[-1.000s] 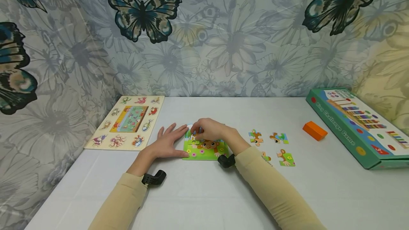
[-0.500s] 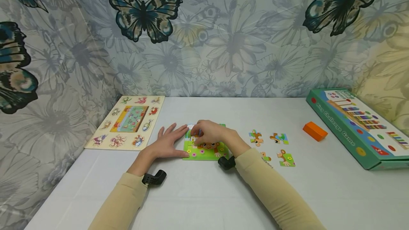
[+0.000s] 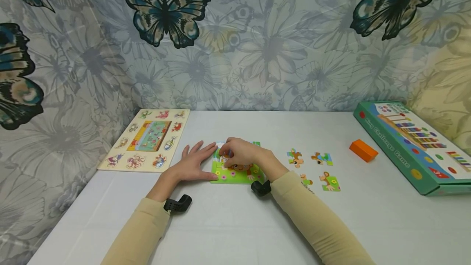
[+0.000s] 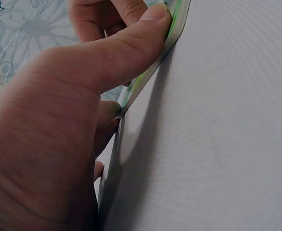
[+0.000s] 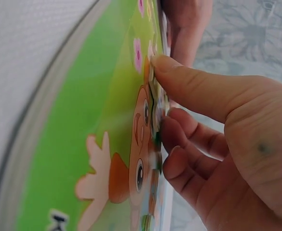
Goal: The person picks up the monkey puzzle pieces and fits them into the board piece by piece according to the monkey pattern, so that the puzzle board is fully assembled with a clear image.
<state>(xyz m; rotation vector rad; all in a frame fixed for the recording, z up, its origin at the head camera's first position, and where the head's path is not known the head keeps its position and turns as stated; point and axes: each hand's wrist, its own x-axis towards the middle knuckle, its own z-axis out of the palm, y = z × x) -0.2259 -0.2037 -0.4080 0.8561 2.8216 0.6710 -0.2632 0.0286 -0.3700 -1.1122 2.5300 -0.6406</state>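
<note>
A green monkey puzzle board (image 3: 235, 178) lies flat on the white table. My left hand (image 3: 193, 165) is spread at its left side, and the thumb touches the board's edge (image 4: 178, 21) in the left wrist view. Over the upper left of the board, my right hand (image 3: 241, 152) has its fingers bent down. Thumb and fingertips pinch a thin puzzle piece (image 5: 154, 101) at the board's surface in the right wrist view; its picture is mostly hidden. Right of the board lie loose puzzle pieces (image 3: 295, 158), including one with a monkey's ear and yellow flower (image 3: 330, 182). The right sleeve partly covers another piece (image 3: 306, 180).
A wooden sea-animal board (image 3: 147, 162) lies at the back left. To the right are an orange block (image 3: 363, 150) and a large green game box (image 3: 416, 146). A butterfly-patterned cloth (image 3: 257, 52) hangs behind the table (image 3: 228, 224).
My right hand has shifted slightly downward and closer to the board over the last second, and its fingers now cover the piece. The left hand stays in place.
</note>
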